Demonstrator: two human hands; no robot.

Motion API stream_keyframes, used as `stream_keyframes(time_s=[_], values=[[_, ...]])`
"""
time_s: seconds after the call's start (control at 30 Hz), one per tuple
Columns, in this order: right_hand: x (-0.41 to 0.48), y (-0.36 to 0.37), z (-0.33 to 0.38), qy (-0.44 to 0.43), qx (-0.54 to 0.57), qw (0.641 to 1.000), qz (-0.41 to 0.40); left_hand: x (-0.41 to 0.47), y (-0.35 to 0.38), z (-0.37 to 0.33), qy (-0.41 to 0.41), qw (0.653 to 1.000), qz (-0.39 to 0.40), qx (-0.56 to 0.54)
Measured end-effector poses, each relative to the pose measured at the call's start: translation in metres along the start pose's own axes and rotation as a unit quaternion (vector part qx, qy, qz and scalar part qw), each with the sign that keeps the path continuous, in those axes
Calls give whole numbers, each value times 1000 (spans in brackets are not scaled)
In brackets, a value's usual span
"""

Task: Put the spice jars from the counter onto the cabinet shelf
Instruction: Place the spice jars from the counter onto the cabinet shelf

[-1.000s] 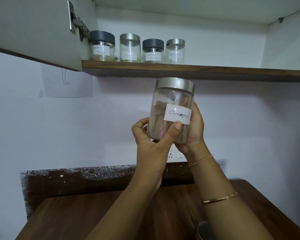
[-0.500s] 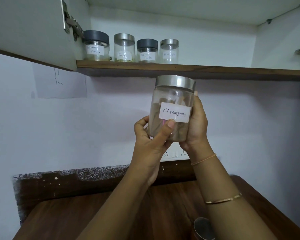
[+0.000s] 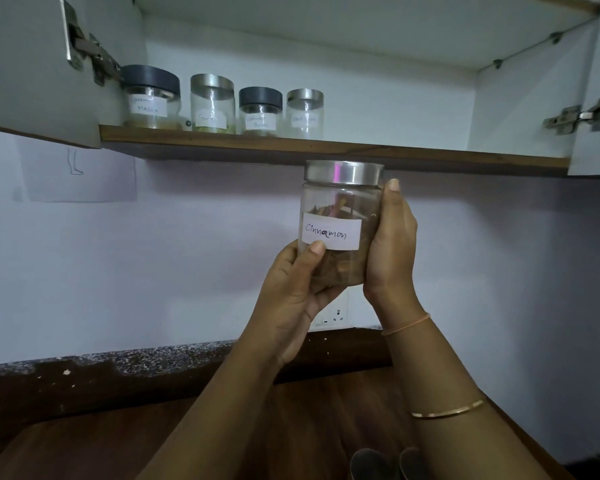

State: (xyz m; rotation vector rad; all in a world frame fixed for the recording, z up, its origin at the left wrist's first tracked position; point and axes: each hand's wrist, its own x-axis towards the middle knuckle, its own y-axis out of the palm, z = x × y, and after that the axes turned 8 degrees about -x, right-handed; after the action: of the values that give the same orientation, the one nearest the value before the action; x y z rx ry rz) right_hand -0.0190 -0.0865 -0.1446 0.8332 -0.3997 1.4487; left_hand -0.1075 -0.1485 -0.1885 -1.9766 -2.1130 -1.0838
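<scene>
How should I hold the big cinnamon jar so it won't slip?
Hold the cinnamon jar by its clear body, below the steel lid, from both sides. It is wide, round and upright, so the left hand cups low while the right hand presses the other side.

Wall socket (image 3: 334, 315), taped paper sketch (image 3: 78, 174)

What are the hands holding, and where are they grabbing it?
Both hands hold the cinnamon jar. The left hand cups its lower left side and bottom; the right hand presses its right side, fingertips near the lid.
</scene>
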Motion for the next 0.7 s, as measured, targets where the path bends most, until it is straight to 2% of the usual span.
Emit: stream_keyframes(time_s=[0.17, 0.3, 0.43, 0.57, 0.7], values=[[15, -18, -3, 31, -29, 999, 31, 14, 15, 19, 8, 1000, -23, -13], [27, -37, -5, 42, -61, 989, 128, 29, 24, 30, 31, 999, -41, 3], [36, -51, -5, 19, -104, 969, 225, 50, 32, 36, 80, 992, -57, 82], [55, -56, -4, -5, -118, 971, 208, 78, 40, 38, 126, 975, -88, 159], [83, -55, -2, -30, -157, 967, 200, 101, 53, 37, 144, 964, -86, 204]])
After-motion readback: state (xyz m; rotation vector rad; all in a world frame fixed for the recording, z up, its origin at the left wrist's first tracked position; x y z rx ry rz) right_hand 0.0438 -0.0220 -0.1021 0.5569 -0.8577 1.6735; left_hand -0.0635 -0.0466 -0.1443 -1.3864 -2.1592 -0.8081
